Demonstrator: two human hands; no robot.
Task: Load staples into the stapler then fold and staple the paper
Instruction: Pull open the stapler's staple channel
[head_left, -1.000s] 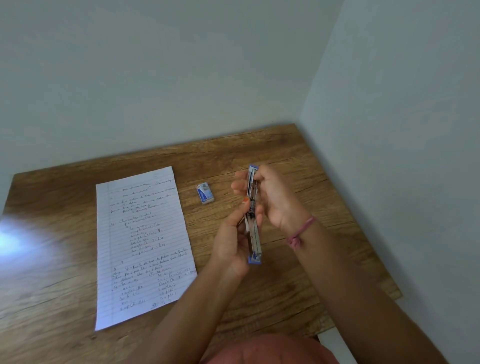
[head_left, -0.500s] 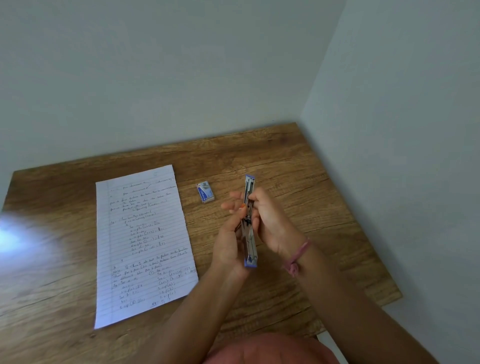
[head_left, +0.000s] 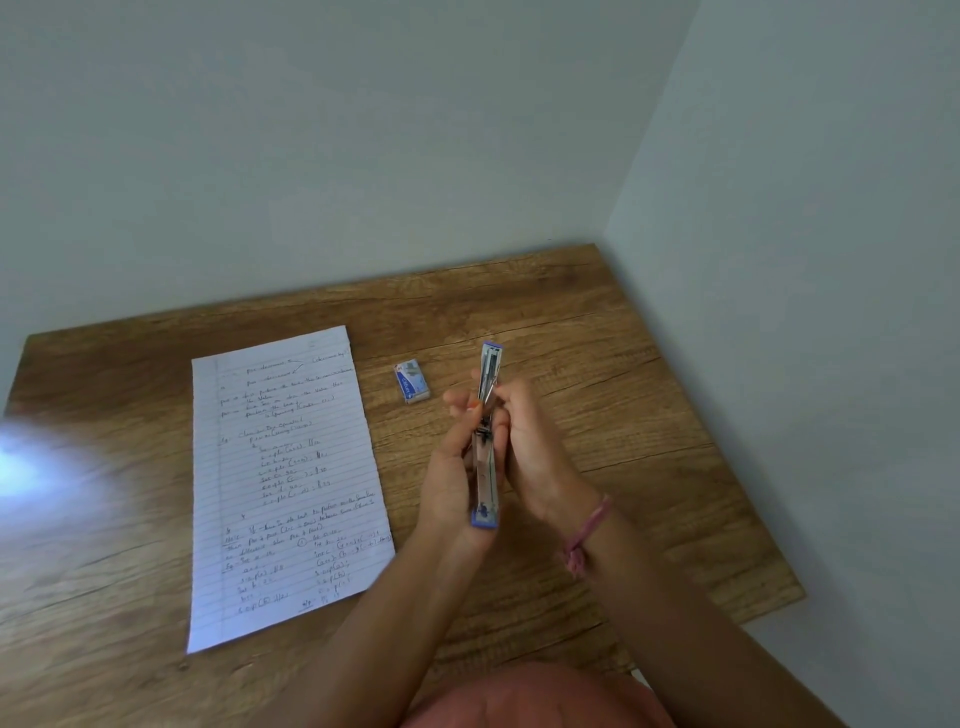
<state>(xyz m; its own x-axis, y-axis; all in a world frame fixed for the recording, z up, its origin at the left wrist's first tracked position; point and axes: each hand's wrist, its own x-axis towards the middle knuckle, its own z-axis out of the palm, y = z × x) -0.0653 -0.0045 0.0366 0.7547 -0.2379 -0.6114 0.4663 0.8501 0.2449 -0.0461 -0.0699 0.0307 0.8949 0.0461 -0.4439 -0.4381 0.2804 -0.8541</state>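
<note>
**Stapler held open above the table**

Fingers of both hands clamp the opened stapler (head_left: 486, 441): left hand (head_left: 451, 478) near its lower half, right hand (head_left: 530, 447) alongside. Staple box (head_left: 411, 383) lies toward the table's (head_left: 623, 415) far edge; handwritten paper (head_left: 285, 483) lies flat toward the left edge.

The counter (head_left: 597, 332) was wood-grained brown and fitted into a room corner. Plain pale walls (head_left: 363, 130) met directly behind the counter's far right corner. A bright glare patch (head_left: 31, 462) lay on the counter's left side.
</note>
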